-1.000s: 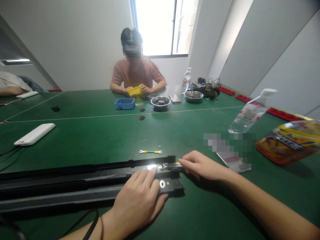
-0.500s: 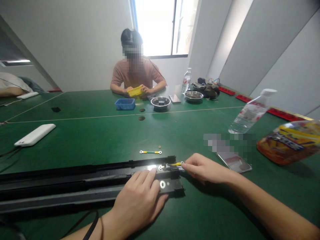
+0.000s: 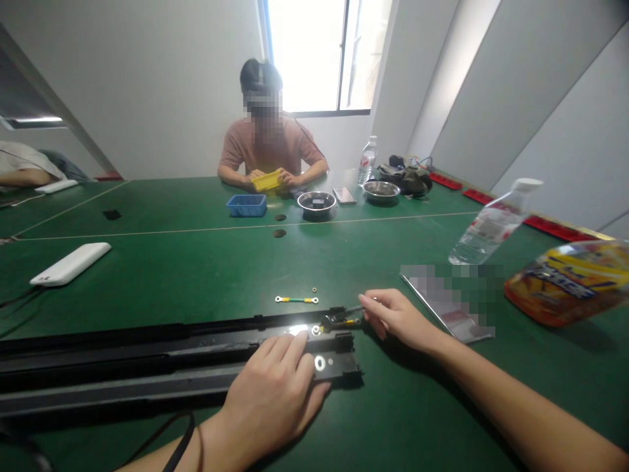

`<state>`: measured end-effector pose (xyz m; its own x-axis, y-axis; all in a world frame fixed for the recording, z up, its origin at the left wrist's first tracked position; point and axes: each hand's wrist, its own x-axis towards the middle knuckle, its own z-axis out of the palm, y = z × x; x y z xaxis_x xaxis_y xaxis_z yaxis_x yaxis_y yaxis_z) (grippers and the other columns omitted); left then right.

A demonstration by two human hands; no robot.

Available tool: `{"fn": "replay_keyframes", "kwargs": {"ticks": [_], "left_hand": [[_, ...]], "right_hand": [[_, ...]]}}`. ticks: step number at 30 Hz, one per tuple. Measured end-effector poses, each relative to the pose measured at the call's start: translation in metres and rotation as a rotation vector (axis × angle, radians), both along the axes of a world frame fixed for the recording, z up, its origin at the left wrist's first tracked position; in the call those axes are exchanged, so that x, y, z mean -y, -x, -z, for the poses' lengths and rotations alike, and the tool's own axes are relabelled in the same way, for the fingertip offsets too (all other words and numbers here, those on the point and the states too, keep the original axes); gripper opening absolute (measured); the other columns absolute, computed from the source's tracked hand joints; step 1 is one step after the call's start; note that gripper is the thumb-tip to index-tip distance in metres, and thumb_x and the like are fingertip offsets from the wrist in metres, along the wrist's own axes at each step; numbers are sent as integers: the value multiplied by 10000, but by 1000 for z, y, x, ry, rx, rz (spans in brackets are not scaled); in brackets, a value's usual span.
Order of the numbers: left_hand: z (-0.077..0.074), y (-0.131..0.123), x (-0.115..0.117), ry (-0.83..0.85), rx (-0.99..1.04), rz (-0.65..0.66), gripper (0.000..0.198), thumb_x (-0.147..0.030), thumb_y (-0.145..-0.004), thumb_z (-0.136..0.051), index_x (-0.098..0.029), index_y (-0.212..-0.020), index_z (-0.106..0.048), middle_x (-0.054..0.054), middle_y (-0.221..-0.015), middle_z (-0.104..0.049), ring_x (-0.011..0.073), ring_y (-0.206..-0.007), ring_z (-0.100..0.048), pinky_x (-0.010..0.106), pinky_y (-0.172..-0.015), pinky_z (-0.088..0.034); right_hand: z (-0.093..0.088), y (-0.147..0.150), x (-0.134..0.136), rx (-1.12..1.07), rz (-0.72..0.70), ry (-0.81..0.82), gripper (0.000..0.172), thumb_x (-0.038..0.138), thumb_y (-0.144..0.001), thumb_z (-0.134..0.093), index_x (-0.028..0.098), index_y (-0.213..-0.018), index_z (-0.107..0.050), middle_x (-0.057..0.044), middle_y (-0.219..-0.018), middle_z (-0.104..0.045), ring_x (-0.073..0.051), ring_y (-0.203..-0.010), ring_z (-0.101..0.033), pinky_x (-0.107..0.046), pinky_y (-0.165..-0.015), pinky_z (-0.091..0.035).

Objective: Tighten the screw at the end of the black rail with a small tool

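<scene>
Blk rails (image 3: 196, 381) run L-R; R hand (image 3: 390, 317) pinches tool (image 3: 352, 309), tip L; L hand (image 3: 275, 379) atop, grip unclear.

Rails (image 3: 187, 380) are lying on the table (image 3: 196, 275) at near left — a wire (image 3: 297, 300) is resting behind them, a ring (image 3: 314, 290) just beyond it. A phone (image 3: 452, 308) is lying rightward, before a bottle (image 3: 491, 226).

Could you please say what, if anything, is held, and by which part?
Right hand: slim metal tool, held by its right end. Left hand: resting on black rails.
</scene>
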<state>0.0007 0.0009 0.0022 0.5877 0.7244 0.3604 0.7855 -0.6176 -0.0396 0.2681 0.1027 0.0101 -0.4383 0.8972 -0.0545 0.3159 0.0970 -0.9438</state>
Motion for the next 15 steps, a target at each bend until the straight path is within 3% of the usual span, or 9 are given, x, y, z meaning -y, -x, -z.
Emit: {"fn": "replay_keyframes", "kwargs": {"ticks": [15], "left_hand": [[-1, 0, -1, 30, 2, -5, 254, -418, -974, -558, -183, -946, -650, 164, -1216, -677, 354, -1072, -649, 501, -838, -552]], "right_hand": [[0, 9, -2, 25, -39, 13, 532, 621, -982, -514, 185, -679, -543, 48, -484, -489, -110, -461, -462, -233, -501, -350]]}}
